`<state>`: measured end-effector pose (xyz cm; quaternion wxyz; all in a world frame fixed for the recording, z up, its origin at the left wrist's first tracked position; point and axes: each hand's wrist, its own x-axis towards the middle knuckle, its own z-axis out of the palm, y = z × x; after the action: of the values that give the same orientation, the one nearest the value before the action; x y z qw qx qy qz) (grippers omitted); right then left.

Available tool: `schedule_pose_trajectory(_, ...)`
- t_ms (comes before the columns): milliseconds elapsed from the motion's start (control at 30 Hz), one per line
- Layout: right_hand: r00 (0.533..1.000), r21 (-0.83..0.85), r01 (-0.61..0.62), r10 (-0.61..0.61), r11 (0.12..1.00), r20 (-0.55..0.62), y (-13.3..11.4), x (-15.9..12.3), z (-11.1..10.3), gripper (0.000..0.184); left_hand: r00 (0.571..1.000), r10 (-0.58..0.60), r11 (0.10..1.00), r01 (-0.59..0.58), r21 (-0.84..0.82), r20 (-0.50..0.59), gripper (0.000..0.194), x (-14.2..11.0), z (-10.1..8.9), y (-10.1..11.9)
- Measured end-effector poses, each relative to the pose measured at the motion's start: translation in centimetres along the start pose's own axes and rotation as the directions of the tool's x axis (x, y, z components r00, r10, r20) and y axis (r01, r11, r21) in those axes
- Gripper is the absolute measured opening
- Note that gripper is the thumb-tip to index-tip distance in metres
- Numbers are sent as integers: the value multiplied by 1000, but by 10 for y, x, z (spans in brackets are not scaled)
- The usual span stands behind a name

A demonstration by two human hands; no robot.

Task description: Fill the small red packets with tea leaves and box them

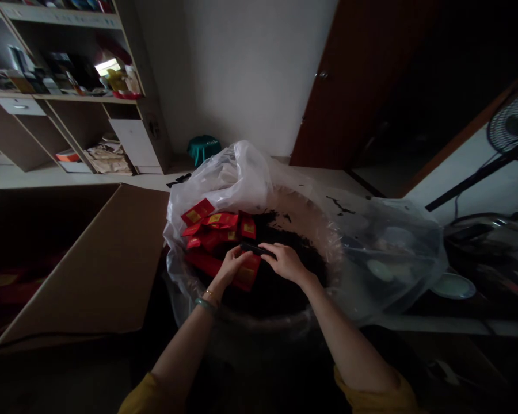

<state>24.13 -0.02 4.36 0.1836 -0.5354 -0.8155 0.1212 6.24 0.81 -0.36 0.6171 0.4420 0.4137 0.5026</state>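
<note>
A round tub lined with a clear plastic bag (242, 164) stands in front of me, with a heap of dark, loose, leaf-like bits (280, 293) inside. My left hand (228, 267) is closed in a pinch at one end of a slim black bar (256, 249), and my right hand (287, 264) grips its other end. What the bar is, I cannot tell. Just below it lies a red packet (246, 276) with a yellow label; whether my left fingers touch it is unclear. Several more red packets (218, 221) are piled on the tub's left side.
An open cardboard box (95, 264) on the left contains red packets (12, 282). More clear plastic (388, 253) spreads to the right over dishes and a pan lid (487, 230). A fan (513, 121), a brown door (345, 92) and a shelf unit (82, 98) stand around.
</note>
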Motion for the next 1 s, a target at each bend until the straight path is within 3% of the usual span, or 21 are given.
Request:
schedule_pose_trajectory(200,999,33,28,-27,999,-22,0,0,3,30,995,98,995,-98,-11,-13,40,0,-2,3)
schedule_pose_trajectory(467,998,96,58,-54,994,-42,0,0,11,31,989,73,996,-78,-38,-125,32,0,-6,-1)
schedule_pose_trajectory(600,998,124,44,-38,991,-52,4,2,12,31,995,67,997,-71,-44,-79,36,1,-4,-2)
schedule_pose_trajectory(733,996,245,55,-36,968,-83,15,2,16,35,995,96,995,-96,-24,-5,49,5,-4,-5)
schedule_pose_trajectory(900,993,508,23,40,861,-113,33,2,24,44,998,63,997,-63,-52,-14,62,6,-4,-8)
schedule_pose_trajectory(1000,975,583,-14,139,812,-171,50,4,27,43,997,29,999,-32,-41,-77,51,6,-4,-8)
